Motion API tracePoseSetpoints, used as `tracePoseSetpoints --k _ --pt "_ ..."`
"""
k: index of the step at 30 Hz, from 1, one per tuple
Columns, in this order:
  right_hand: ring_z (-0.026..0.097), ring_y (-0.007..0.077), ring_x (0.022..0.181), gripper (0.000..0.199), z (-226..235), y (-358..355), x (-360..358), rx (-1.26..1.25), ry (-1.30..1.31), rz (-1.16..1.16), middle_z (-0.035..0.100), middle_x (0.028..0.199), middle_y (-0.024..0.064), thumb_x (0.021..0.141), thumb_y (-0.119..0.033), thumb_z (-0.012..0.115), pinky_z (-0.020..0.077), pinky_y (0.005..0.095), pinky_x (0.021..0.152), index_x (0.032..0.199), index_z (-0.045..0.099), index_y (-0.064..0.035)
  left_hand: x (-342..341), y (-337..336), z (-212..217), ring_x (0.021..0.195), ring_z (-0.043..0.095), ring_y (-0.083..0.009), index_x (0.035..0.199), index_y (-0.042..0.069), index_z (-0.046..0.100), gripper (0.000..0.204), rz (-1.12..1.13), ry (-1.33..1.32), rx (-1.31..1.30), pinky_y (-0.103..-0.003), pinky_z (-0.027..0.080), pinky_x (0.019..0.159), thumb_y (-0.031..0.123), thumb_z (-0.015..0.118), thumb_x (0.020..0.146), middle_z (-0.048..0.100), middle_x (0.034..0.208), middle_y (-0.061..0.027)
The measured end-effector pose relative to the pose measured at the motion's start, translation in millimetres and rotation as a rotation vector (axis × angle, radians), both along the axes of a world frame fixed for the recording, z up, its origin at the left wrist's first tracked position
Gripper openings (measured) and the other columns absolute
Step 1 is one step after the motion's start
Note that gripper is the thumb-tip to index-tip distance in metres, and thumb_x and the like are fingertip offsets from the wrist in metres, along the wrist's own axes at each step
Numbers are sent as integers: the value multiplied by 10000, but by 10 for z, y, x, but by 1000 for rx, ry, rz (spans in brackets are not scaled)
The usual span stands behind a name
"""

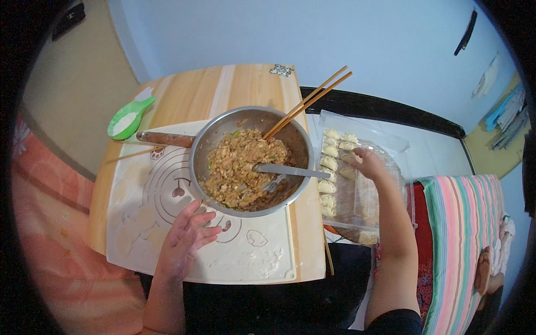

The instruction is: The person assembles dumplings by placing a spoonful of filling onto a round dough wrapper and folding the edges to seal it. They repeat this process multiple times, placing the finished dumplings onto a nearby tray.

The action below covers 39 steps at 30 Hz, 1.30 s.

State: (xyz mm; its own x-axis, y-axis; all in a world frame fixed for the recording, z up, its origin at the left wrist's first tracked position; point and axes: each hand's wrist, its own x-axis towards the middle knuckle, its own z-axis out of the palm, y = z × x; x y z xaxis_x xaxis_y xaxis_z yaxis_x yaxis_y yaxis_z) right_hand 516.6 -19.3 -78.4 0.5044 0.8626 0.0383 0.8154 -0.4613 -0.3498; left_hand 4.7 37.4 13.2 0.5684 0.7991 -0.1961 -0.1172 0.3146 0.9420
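Observation:
Over the plastic tray on the right, my right hand reaches down with its fingers curled at the end of a pale dumpling in the second column. Several more dumplings line the tray's left side. My left hand hovers above the white floured mat, fingers apart and holding nothing, just below the bowl. That steel bowl contains minced filling. A flat metal utensil and a pair of chopsticks lean in it.
Left of the bowl, a wooden rolling pin lies partly hidden behind its rim. A green scoop with white powder sits at the wooden table's left edge. Beyond the tray stands a striped cloth-covered surface. A pale wall rises behind.

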Motion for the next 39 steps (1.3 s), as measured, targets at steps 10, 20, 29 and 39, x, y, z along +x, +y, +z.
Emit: tracePoseSetpoints --k 10,20,29,39 --pt "599 325 953 359 66 309 -144 -177 44 -49 617 1036 149 701 -200 691 480 378 822 1042 657 -92 -58 48 -87 1039 583 -280 1400 62 271 619 20 -41 -11 -382 441 913 281 562 900 518 1222 -175" --pt "573 335 992 376 -10 0 -97 142 -104 65 590 1082 150 729 -198 697 474 397 824 1080 624 -87 -87 72 -107 1027 587 -263 1400 62 272 582 44 -67 -18 -368 449 904 251 533 915 520 1222 -172" --pt "578 348 956 383 -94 -139 -367 -43 -16 114 588 1024 172 691 -170 707 482 396 818 1047 633 -53 -76 55 -109 1023 584 -258 1395 64 285 557 30 -59 17 -366 448 900 267 512 929 526 1219 -163" --pt "563 338 980 423 -27 46 -367 16 -156 138 588 1059 164 682 -215 735 467 425 836 1075 637 -91 -154 116 -73 1010 587 -245 1366 64 339 487 124 39 22 -361 460 880 196 495 925 541 1186 -154"
